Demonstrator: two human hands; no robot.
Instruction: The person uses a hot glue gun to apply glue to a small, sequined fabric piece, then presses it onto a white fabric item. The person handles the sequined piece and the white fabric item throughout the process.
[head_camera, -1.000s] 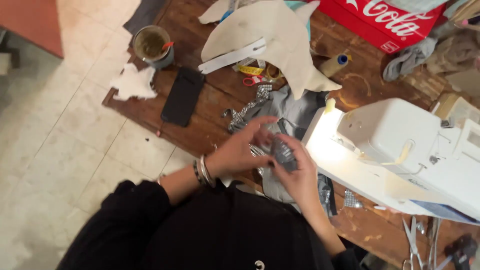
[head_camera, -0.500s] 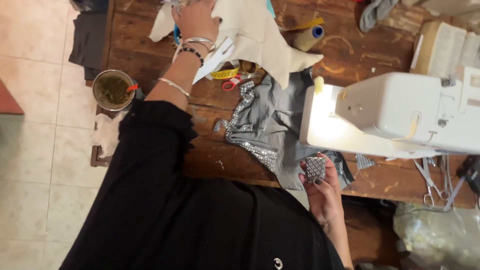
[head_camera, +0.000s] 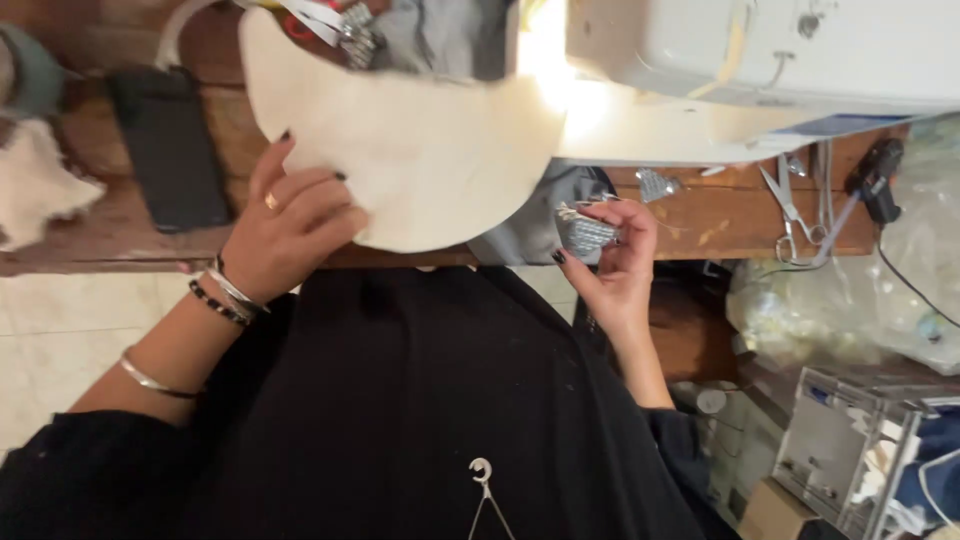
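Your left hand is closed on the near-left edge of the large cream paper pattern lying over the wooden table; your right hand, well apart, pinches a small silver sequined fabric piece.

Cream pattern piece and silver sequinned scrap, both held at the near table edge.

Cream pattern piece: large, flat, stiff-looking sheet with a rounded lower edge; lies over the wooden table, overhanging its near edge; gripped at its left side, its right end lit brightly beside the sewing machine; silver sequinned scrap: small, crumpled, glittering, with frayed threads at the top; pinched upright just off the table's near edge, beside grey fabric, apart from the cream piece.
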